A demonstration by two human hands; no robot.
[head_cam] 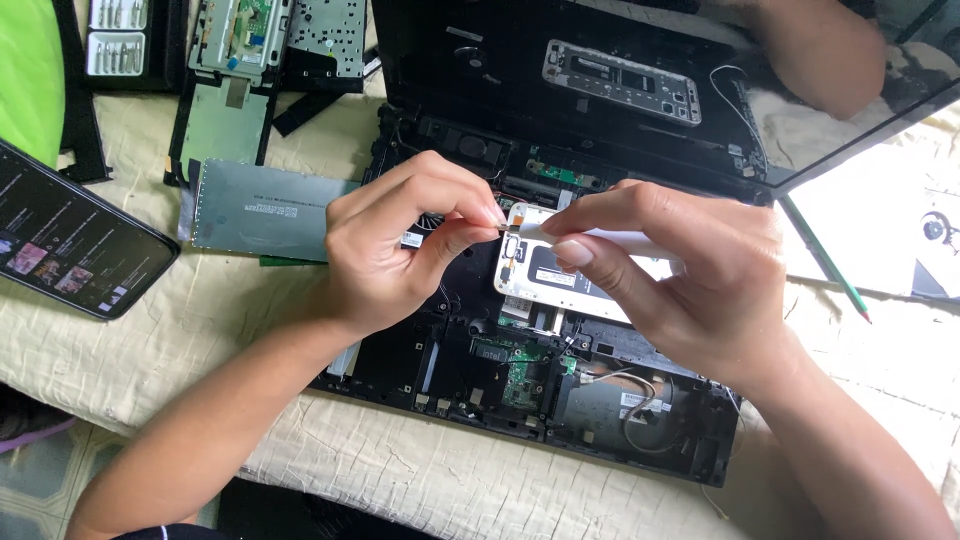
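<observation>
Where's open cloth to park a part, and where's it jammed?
Free: cloth along the near edge, in front of the opened laptop base; a patch between the phone and the grey metal plate. Crowded: the top left, with bit trays and removed boards; and mid-laptop, where the left hand and right hand work.

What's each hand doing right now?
Left hand: fingertips pinched shut at the white tool's tip; whether it holds anything cannot be told.
Right hand: closed around the white tool.

Home repair spot, cloth-covered table (400, 470), opened laptop chassis (520, 370), loose metal parts (262, 208), screwdriver bit set (117, 38), tiled floor (40, 470)
</observation>
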